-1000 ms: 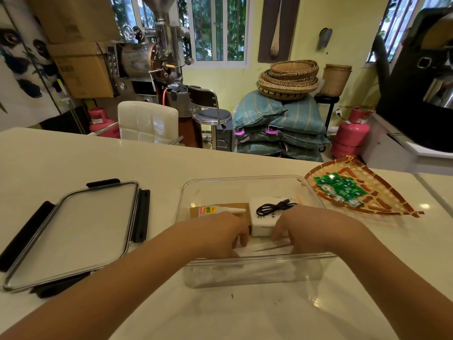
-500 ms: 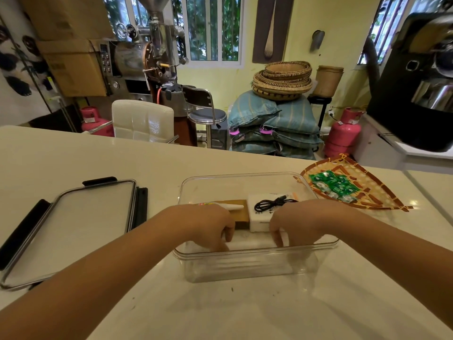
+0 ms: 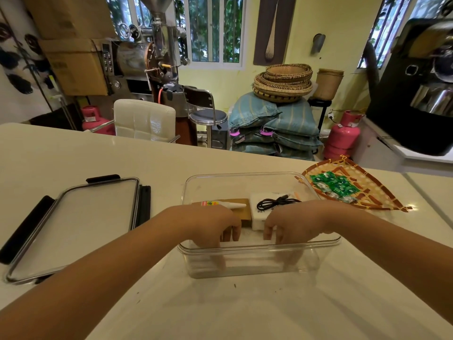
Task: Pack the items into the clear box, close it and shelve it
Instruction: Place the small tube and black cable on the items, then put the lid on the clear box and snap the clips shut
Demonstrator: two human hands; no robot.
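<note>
The clear box [image 3: 245, 174] stands open on the white table, straight ahead of me. Against its middle lie a brown carton [image 3: 244, 212] with a glue tube [image 3: 224, 204] on top and a white box [image 3: 257, 218] carrying a coiled black cable [image 3: 274, 202]. My left hand [image 3: 210, 227] and my right hand [image 3: 293, 224] are both inside the box by its near wall, fingers pointing down to the floor. A pale long strip [image 3: 252, 263] shows between the fingertips; whether they grip it is unclear through the plastic.
The box's lid [image 3: 81, 222] with black clips lies flat on the left. A woven tray [image 3: 372, 204] with several green packets [image 3: 333, 186] sits at the right. A white chair [image 3: 144, 119] stands beyond the table's far edge, and a black machine [image 3: 416, 99] at far right.
Both hands have drawn back toward the near wall of the box and their fingers now reach lower, down to its floor. The items in the box have stayed put.
</note>
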